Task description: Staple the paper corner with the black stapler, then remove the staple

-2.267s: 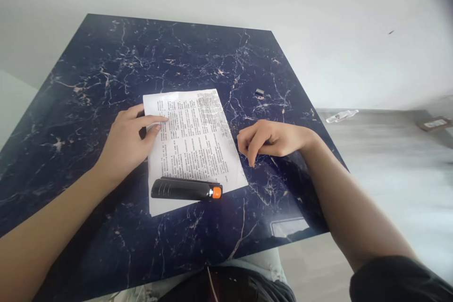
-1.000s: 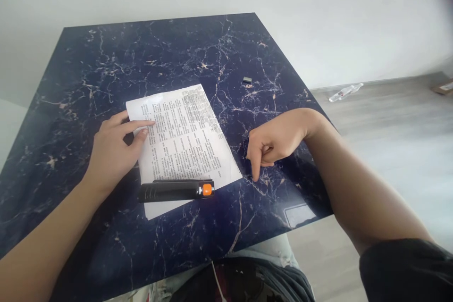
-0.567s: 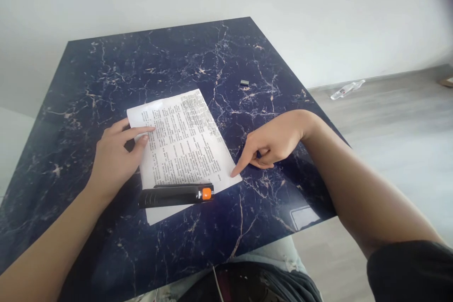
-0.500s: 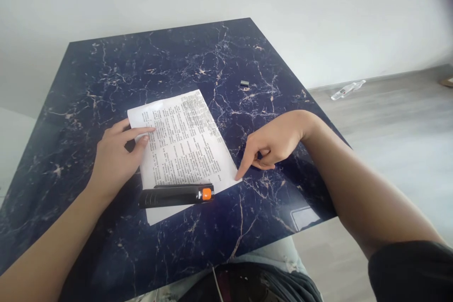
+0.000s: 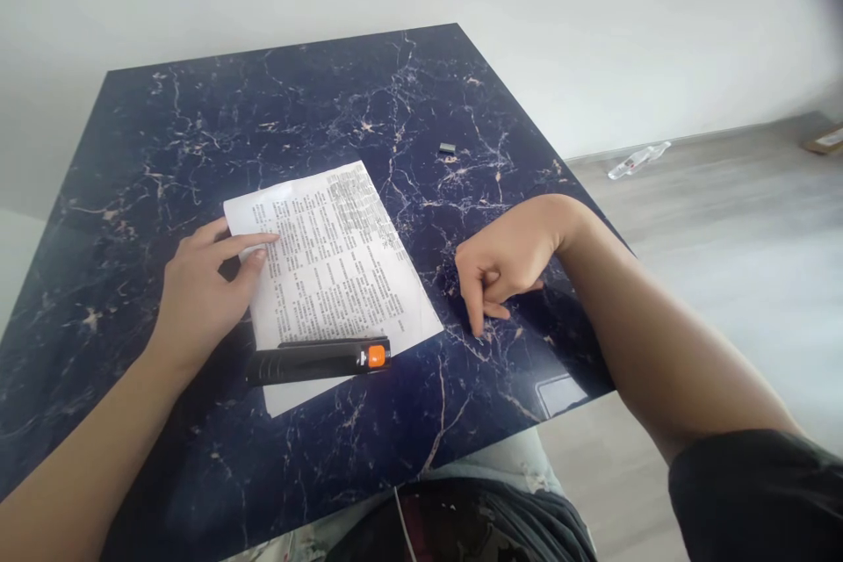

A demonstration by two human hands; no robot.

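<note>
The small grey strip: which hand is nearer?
Right. The right hand is apart from the small grey strip, on its near side; the left hand is farther, at the left edge of the printed sheet.

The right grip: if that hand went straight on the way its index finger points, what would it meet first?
Probably the dark tabletop: the right grip points down at it, just right of the paper. Whether it already touches is unclear.

Pass: table [image 5: 217,132] beyond paper [image 5: 329,281] | block: stapler [image 5: 316,360] across paper's near end
</note>
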